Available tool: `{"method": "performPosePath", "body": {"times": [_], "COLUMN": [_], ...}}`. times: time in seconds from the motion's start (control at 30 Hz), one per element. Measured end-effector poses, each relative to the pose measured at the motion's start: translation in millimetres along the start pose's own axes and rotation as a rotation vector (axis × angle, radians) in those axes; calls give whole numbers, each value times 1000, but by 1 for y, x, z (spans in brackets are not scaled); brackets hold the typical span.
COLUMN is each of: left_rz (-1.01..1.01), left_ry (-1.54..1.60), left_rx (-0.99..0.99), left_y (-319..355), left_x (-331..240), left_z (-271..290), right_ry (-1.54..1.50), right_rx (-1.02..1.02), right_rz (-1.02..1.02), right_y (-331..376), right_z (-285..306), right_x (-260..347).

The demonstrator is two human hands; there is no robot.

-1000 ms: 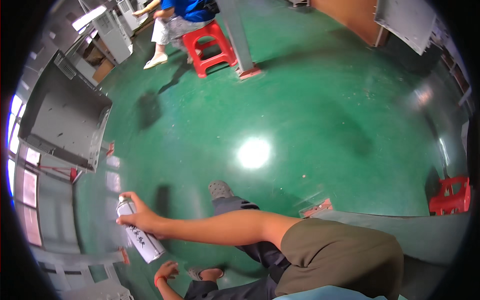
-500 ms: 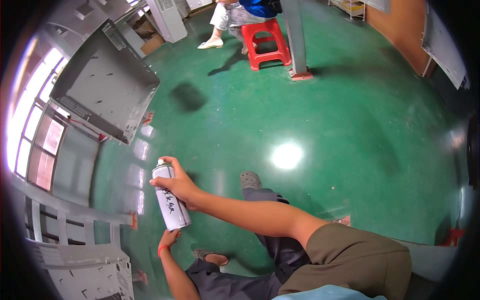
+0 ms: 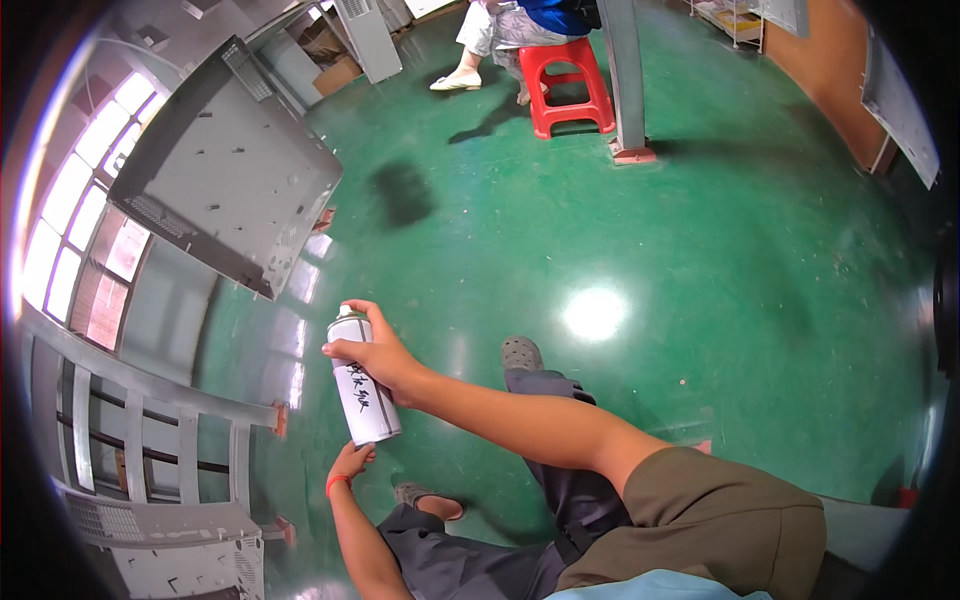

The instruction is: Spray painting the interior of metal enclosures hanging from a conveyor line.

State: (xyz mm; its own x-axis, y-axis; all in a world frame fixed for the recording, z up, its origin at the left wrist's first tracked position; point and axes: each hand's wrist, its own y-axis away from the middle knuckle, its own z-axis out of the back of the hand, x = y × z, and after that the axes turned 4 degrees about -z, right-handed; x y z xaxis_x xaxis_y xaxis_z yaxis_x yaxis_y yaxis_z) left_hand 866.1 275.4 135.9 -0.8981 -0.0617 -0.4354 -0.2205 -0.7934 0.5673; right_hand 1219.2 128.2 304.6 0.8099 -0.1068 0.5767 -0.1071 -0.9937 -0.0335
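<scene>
Gripping a white spray can (image 3: 362, 385): right hand (image 3: 380, 360) is wrapping closed around its upper body, left hand (image 3: 350, 463) is touching its base with loosely curled fingers.
Grey metal panel (image 3: 225, 170) is leaning left above the green floor (image 3: 650, 220); no spray is showing, so coating seems not yet begun.

Your right hand (image 3: 378, 362) grips a white spray can (image 3: 361, 388), nozzle up, tilted slightly; your left hand (image 3: 350, 464), with a red wristband, touches the can's base from below. Beneath: glossy green floor (image 3: 700, 230), your grey shoe (image 3: 521, 354). To your left: a grey sheet-metal panel (image 3: 225, 170) and a grey metal frame (image 3: 140, 440). Far off: a red plastic stool (image 3: 570, 85) with a seated person (image 3: 500, 25), beside a grey post (image 3: 625, 75).
</scene>
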Motion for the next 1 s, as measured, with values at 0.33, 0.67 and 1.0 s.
{"method": "performPosePath", "body": {"times": [0.33, 0.67, 1.0], "left_rz": [-11, 5, 24], "left_ry": [19, 30, 54], "left_rx": [-3, -17, -35], "left_y": [-1, 7, 5], "left_x": [-6, -20, -24], "left_z": [-1, -4, -3], "right_ry": [39, 42, 58], "right_rx": [-3, 12, 19], "right_rz": [-20, -41, -57], "right_y": [-1, 0, 1], "right_z": [0, 2, 2], "right_x": [2, 10, 20]}}
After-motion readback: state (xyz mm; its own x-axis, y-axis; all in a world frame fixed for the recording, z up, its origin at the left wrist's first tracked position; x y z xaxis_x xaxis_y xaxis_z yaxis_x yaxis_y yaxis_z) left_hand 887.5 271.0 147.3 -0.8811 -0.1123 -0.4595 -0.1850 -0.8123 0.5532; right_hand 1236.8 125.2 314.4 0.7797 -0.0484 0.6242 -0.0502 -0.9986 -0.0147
